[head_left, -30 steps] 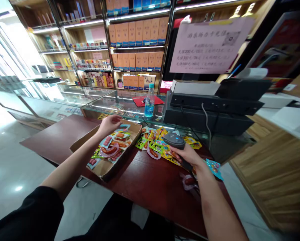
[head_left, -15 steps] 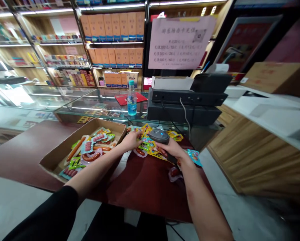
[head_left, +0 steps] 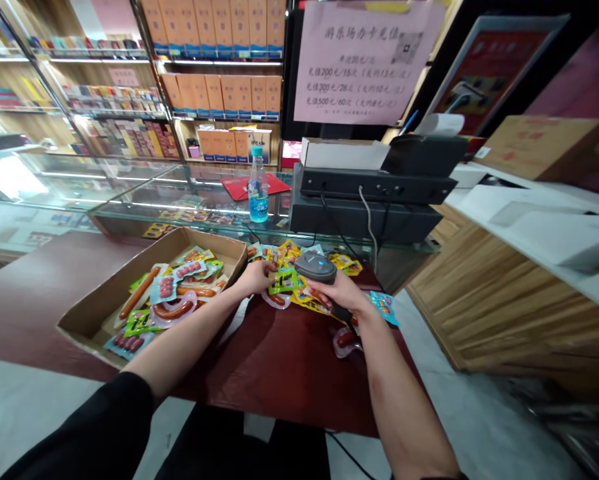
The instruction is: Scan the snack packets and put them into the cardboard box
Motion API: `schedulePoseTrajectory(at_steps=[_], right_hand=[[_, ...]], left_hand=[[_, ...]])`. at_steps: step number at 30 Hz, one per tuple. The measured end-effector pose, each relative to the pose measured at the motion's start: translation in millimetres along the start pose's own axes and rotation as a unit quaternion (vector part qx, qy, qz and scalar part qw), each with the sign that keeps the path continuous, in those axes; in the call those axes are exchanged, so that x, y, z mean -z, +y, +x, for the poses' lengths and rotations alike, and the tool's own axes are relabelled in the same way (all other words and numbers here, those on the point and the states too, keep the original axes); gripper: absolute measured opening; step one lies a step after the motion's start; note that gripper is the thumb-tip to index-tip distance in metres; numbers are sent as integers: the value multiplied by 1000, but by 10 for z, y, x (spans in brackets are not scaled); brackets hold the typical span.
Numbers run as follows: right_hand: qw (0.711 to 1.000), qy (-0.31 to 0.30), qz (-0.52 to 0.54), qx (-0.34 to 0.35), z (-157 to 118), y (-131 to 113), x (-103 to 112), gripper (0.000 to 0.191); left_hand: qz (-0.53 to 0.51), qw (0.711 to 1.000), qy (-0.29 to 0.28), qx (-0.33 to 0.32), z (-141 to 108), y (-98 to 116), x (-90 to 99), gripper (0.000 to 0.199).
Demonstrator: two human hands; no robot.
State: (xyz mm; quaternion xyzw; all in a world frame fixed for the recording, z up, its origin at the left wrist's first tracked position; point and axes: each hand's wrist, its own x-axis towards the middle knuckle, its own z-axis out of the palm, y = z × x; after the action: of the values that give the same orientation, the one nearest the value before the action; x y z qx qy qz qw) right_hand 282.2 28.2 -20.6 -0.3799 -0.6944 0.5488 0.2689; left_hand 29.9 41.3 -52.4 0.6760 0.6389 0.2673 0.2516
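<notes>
My right hand [head_left: 340,293] is wrapped round the handle of a dark barcode scanner [head_left: 315,266], its head over a pile of snack packets [head_left: 307,301]. Between the fingertips of my left hand [head_left: 257,277] is the edge of a green packet [head_left: 283,281], just left of the scanner. Below that packet lies a curved sausage in clear wrap [head_left: 276,300]. A cardboard box [head_left: 90,297] to the left holds several wrapped sausages and packets. Near my right wrist are another wrapped sausage [head_left: 346,340] and a blue packet [head_left: 383,307].
Behind the pile, a bottle of blue drink [head_left: 258,193] and a red folder [head_left: 234,187] stand and lie on the glass counter [head_left: 179,193]. Black equipment [head_left: 364,223] with hanging cables is behind the scanner. A wooden cabinet [head_left: 499,293] is at the right.
The view has tilted down and shifted slightly. The green packet now shows flat at my left fingertips, beside the scanner. My right hand still grips the scanner.
</notes>
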Motion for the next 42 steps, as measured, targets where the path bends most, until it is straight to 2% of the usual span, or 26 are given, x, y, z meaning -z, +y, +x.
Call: schedulePoseTrajectory(at_steps=[2, 4, 7, 10, 19, 29, 33, 37, 42], right_hand=[[1000, -3, -9, 3, 0, -8, -3, 34], [1000, -2, -21, 6, 1, -14, -9, 33], [999, 3, -41, 7, 6, -18, -24, 32], [998, 1, -55, 11, 11, -7, -38, 33], [996, 3, -89, 27, 22, 47, -46, 35], [998, -2, -66, 10, 10, 7, -55, 34], [999, 7, -54, 0, 14, 11, -56, 33], [999, -1, -40, 3, 9, -6, -61, 34], [999, -7, -33, -3, -6, -56, -87, 37]], left_hand=[[-83, 996, 12, 30, 38, -32, 49, 25], [-170, 984, 43, 45, 59, -49, 113, 31], [-282, 955, 90, 27, 48, -32, 203, 40], [-337, 935, 110, 21, 11, 12, 247, 43], [-343, 929, 127, 51, 9, 36, 236, 43], [-354, 927, 115, 44, -24, 72, 252, 45], [-358, 924, 127, 42, -43, 93, 270, 44], [-339, 929, 143, 33, -78, 139, 432, 42], [-333, 927, 172, 16, -292, 57, 913, 40]])
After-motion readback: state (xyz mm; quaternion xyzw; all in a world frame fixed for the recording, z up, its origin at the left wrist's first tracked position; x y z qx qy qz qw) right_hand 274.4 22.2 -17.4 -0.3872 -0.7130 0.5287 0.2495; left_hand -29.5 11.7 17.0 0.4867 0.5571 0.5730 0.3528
